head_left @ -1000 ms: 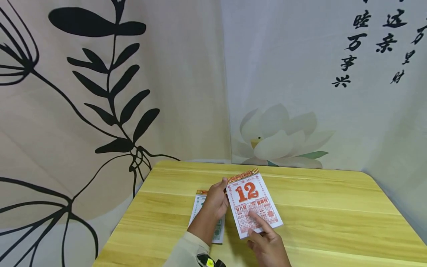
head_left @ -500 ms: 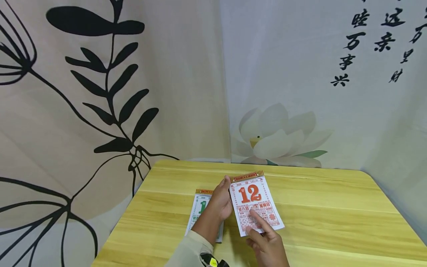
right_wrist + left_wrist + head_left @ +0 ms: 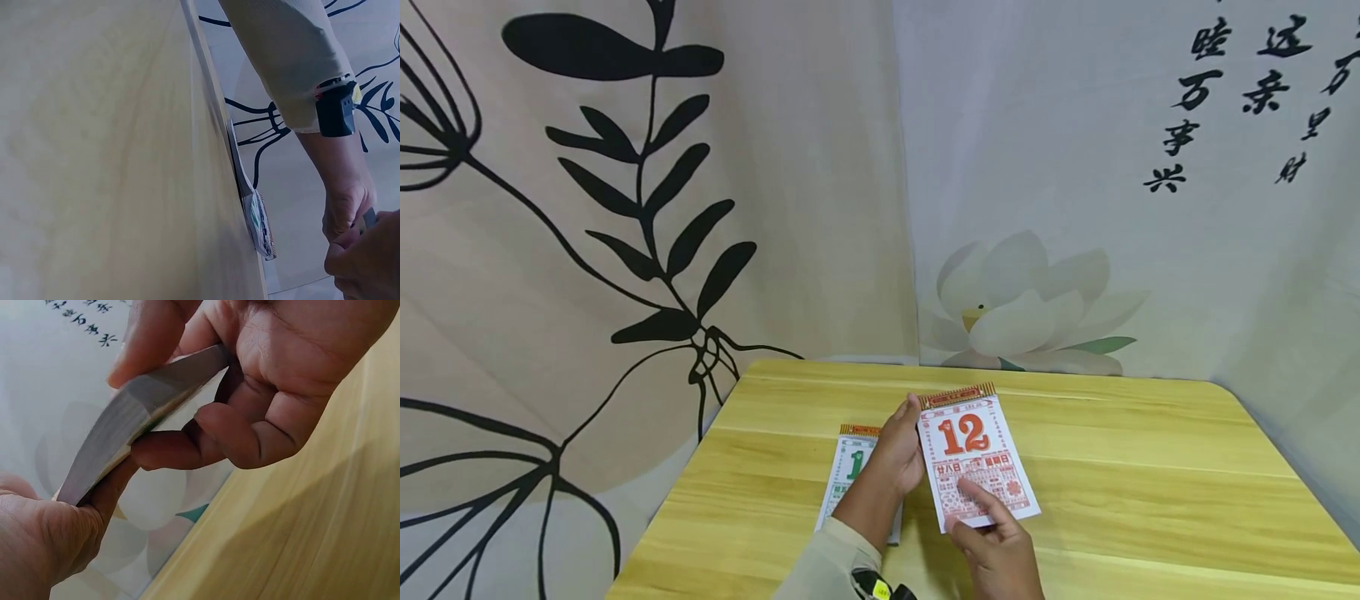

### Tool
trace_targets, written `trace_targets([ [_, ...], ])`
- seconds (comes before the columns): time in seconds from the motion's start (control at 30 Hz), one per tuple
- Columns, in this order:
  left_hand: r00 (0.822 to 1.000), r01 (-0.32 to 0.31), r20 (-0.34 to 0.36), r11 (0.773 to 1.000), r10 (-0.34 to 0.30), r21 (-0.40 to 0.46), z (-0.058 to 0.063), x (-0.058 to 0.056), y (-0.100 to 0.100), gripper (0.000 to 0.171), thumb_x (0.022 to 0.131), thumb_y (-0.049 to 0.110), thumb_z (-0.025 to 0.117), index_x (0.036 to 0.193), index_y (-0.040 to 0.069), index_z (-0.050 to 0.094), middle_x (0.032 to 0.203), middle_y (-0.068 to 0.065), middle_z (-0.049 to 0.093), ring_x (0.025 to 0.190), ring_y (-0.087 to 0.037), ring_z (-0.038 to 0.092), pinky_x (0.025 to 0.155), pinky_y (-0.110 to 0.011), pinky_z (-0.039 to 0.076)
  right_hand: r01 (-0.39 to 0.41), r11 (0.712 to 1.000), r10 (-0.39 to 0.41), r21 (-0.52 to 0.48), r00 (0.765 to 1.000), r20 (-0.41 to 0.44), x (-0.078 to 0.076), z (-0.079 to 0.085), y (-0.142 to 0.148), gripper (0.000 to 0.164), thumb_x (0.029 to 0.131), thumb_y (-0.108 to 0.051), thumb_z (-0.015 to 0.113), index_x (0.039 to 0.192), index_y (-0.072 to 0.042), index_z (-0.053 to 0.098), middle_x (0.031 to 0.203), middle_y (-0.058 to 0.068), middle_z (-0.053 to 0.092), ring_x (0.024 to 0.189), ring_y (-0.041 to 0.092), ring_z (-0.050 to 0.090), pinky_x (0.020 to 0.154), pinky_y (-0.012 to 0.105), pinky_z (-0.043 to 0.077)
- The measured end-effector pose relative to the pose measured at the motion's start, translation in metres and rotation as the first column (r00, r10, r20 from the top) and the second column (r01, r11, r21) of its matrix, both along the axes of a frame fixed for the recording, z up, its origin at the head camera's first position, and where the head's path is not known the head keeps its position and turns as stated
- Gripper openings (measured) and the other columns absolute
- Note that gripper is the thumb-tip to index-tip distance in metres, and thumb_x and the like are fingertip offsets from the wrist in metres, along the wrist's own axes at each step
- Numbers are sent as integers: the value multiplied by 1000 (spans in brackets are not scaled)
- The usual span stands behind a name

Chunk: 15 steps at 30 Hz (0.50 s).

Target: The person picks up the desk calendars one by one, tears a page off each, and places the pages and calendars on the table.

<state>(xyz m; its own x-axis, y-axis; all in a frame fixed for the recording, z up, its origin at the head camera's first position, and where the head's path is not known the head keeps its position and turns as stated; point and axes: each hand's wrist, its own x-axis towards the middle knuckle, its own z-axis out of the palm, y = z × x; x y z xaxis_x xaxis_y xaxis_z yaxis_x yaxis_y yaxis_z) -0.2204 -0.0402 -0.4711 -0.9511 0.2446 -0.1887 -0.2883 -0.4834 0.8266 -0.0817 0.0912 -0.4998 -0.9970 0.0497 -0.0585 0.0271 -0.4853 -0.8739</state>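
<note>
A tear-off calendar (image 3: 992, 462) with a large red 12 is held tilted above the table. My left hand (image 3: 898, 454) grips it by its upper left side, near the red and gold header strip. At the lower end, my right hand (image 3: 1000, 546) has its index finger across the printed sheet and its thumb at the bottom edge. The left wrist view shows the calendar's thick page block (image 3: 115, 434) edge-on, with curled right fingers (image 3: 169, 450) beneath it. A second tear-off calendar (image 3: 850, 462), printed in green, lies on the table, partly hidden behind the left forearm.
The light wooden table (image 3: 1150, 467) reaches back to a cloth backdrop (image 3: 827, 208) printed with black plants, a pale lotus and dark characters. A small black device (image 3: 335, 107) is strapped over the left sleeve.
The left hand and the red-printed calendar have shifted slightly right, showing more of the green-printed one. The right thumb has slid a little left along the bottom edge.
</note>
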Motion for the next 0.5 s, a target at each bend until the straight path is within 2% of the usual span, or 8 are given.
trace_targets([
  [0.2,1000,-7,-6,1000,7,-2,1,1,2,80,117,51,30,176,14,-9,178,-27,25,163,-45,34,131,-57,38,51,998,-55,48,995,88,0,2,-2,48,95,10,71,121,-29,82,102,-10,75,88,4,67,80,19,61],
  [0.33,1000,-5,-8,1000,5,-9,1,1,3,83,116,53,31,176,14,-10,178,-28,25,163,-45,34,131,-56,38,73,993,-85,90,986,146,-1,5,-3,34,99,3,72,120,-22,83,103,-11,73,90,6,68,82,24,62],
  [0.5,1000,5,-5,1000,-5,-6,-1,1,2,84,116,54,32,176,15,-11,179,-27,22,164,-45,32,132,-56,37,99,979,-133,177,973,190,-1,6,-3,23,102,-4,72,120,-14,82,103,-12,70,90,6,66,77,26,60],
])
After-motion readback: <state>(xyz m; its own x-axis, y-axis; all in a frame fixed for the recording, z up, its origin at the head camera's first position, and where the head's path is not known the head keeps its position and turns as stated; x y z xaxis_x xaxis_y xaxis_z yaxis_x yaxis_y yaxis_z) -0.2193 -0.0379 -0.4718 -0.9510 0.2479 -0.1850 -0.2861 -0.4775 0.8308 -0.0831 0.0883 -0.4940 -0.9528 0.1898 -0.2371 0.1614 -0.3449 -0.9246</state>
